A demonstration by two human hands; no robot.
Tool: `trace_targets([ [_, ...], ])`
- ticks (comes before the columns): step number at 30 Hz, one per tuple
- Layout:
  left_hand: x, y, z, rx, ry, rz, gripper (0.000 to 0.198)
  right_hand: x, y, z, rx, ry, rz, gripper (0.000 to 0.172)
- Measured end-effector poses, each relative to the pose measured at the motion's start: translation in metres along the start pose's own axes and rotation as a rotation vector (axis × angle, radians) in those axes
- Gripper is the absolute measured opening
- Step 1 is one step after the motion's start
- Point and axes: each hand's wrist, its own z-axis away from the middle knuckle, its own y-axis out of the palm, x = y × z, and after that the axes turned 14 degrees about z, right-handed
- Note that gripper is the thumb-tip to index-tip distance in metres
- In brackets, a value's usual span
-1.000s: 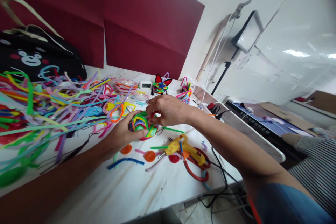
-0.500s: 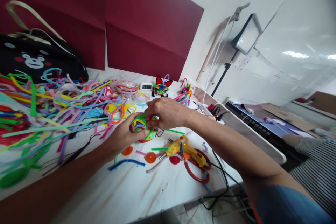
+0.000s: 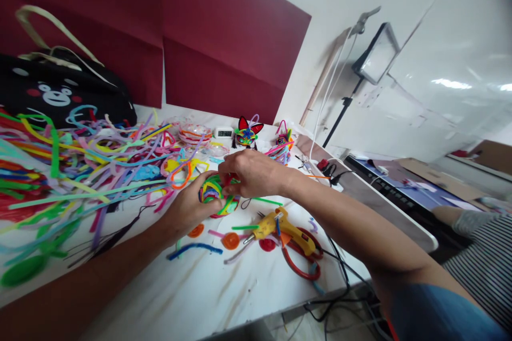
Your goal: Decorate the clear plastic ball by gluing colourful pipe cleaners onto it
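Note:
My left hand (image 3: 196, 202) grips the left side of a round, multicoloured pipe-cleaner piece (image 3: 219, 208), thumb along its near face. Over the piece's upper right, my right hand (image 3: 246, 173) has its fingers bent down against it; they pinch something red at its edge, too hidden to name. Just right of the piece lies a yellow hot glue gun (image 3: 276, 226), its nozzle pointing left. Orange coils (image 3: 231, 241), a red coil (image 3: 267, 245) and a blue pipe cleaner (image 3: 195, 249) rest on the table in front.
A tangled heap of pipe cleaners (image 3: 100, 154) covers the table's left side, before a black bag (image 3: 60, 90). Finished cat-like figures (image 3: 246, 136) and a small digital clock (image 3: 224, 132) stand at the back. Red-handled scissors (image 3: 298, 266) and black cables (image 3: 340, 261) lie right of the glue gun.
Both hands stay on the round piece with almost the same grip. The whole view has shifted very slightly; nothing on the table has visibly moved.

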Motion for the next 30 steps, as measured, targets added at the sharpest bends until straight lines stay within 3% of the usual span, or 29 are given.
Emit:
trace_targets([
  [12,-0.006,0.002,0.005,0.03,-0.02,0.055,0.069,-0.007,-0.004,-0.001,-0.004,-0.084,-0.085,0.014],
  [30,0.009,-0.001,0.0,0.145,0.021,0.131,0.067,-0.005,-0.001,-0.004,0.001,-0.087,-0.066,0.014],
])
